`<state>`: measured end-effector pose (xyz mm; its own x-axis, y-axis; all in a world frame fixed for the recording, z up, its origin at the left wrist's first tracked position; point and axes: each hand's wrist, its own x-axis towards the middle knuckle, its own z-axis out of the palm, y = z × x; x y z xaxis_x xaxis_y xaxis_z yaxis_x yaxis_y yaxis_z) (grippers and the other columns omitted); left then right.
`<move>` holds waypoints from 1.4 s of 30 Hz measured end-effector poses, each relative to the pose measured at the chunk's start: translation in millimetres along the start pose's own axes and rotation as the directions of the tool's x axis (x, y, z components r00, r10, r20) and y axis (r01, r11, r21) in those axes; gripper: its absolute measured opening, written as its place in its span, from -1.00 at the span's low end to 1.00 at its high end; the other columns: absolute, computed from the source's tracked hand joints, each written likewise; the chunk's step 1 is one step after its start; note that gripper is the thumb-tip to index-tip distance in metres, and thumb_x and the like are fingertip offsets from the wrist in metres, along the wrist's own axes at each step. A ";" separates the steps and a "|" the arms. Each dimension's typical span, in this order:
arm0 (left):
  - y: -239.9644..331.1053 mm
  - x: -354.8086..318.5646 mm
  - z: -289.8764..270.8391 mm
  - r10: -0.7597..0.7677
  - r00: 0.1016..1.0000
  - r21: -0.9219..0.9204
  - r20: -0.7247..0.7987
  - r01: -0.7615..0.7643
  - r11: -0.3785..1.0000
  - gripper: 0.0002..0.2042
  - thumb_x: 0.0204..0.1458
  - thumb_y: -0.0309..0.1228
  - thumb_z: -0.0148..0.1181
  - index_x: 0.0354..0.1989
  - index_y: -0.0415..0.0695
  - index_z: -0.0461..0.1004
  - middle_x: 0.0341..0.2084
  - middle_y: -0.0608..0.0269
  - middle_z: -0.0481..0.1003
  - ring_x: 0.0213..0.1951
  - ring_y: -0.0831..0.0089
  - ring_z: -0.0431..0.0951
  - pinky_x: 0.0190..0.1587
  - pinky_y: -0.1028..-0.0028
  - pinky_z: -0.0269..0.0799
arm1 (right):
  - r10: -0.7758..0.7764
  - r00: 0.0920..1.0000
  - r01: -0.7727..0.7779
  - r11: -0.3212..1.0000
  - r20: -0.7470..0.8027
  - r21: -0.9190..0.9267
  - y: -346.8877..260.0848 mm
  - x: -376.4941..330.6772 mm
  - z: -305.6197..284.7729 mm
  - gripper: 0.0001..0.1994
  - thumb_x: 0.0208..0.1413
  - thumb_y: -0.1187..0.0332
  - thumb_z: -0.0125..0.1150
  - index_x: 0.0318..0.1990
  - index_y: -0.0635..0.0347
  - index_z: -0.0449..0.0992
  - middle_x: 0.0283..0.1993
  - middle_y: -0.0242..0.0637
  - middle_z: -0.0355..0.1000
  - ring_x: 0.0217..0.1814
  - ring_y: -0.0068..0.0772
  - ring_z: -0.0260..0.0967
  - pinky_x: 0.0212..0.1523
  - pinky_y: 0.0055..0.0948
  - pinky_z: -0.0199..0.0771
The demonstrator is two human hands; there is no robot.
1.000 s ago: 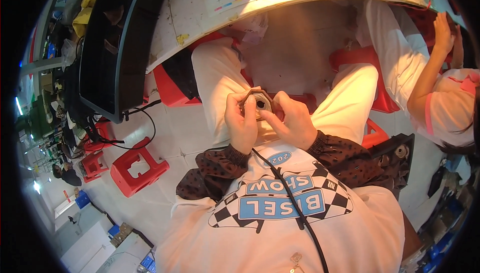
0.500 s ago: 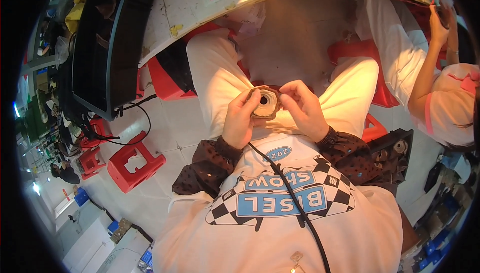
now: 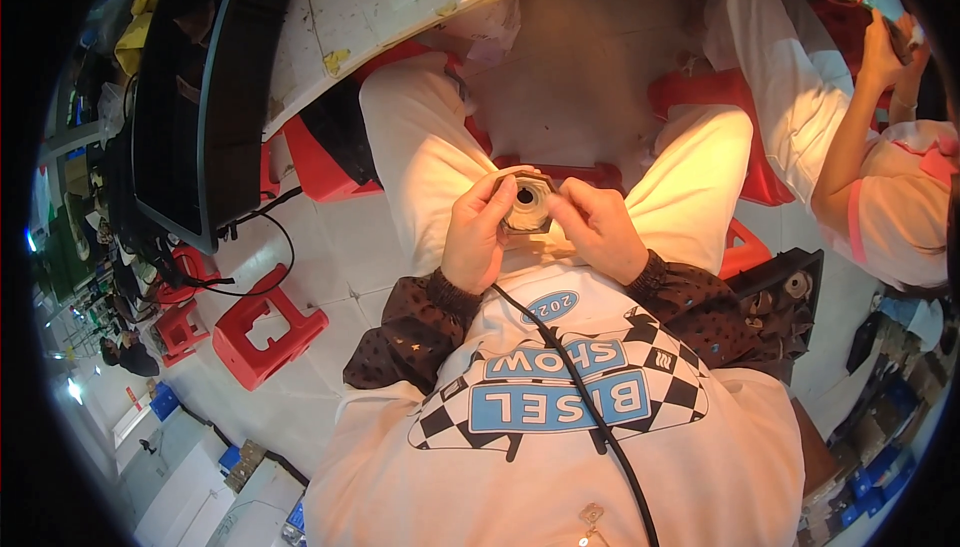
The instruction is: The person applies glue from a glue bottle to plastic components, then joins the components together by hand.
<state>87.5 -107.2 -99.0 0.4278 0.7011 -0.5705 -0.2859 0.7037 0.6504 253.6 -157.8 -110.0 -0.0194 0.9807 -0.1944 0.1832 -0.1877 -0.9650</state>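
Observation:
My left hand grips a small many-sided piece between thumb and fingers, above my lap. The piece has a brown rim, a cream ringed face and a round dark hole in its middle. My right hand is closed, its thumb and fingertips drawn together at the right edge of the piece. Whether these fingertips hold anything of their own is hidden. Both forearms wear dark patterned sleeves.
A pale curved table runs ahead of my knees. On the left stands a large black screen, with red plastic stools behind it. A black tray holds round pieces at my right. Another person's arm is at far right.
My right hand has come in from slightly apart, and its fingers have closed at the edge of the piece. My left hand keeps its grip. The whole view has shifted slightly.

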 end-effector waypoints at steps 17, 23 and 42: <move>-4.2 6.2 60.2 0.122 0.952 0.336 0.280 -0.216 0.917 -0.74 0.26 -0.39 -0.10 -0.04 -0.30 0.42 -0.19 0.18 0.50 -0.15 0.52 0.48 -0.05 0.55 0.37 | 0.045 0.876 -0.039 0.999 -0.480 0.024 -14.4 -39.5 -8.4 -0.72 0.07 0.31 0.20 -0.56 0.33 0.39 -0.66 -0.12 0.34 -0.64 -0.31 0.35 -0.60 -0.40 0.28; -26.5 11.9 96.8 -0.216 0.785 0.548 0.580 -0.180 0.817 -0.57 0.29 -0.31 -0.19 0.28 -0.21 0.15 0.05 0.12 0.36 -0.01 0.45 0.42 0.11 0.46 0.29 | 0.276 0.779 -0.018 0.907 -0.563 0.421 -0.7 -106.0 -30.2 -0.74 0.10 0.49 0.10 -0.03 0.21 0.33 -0.36 -0.31 0.42 -0.53 -0.65 0.36 -0.58 -0.66 0.37; -2.7 32.7 61.6 -0.354 0.825 0.601 0.440 0.022 0.799 -0.67 0.23 -0.26 -0.03 0.00 -0.28 0.41 -0.12 0.13 0.49 -0.09 0.44 0.50 0.02 0.47 0.37 | 0.943 -0.217 0.002 0.260 -0.253 0.966 148.5 -361.0 -40.0 -0.75 0.18 0.13 0.07 -0.18 0.08 0.37 -0.48 -0.31 0.37 -0.57 -0.41 0.35 -0.60 -0.44 0.28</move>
<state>155.0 -93.3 -88.5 0.8317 0.2790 -0.4801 0.2962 0.5084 0.8085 327.2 -537.5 -176.1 0.4259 -0.3763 -0.8228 -0.9015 -0.0994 -0.4212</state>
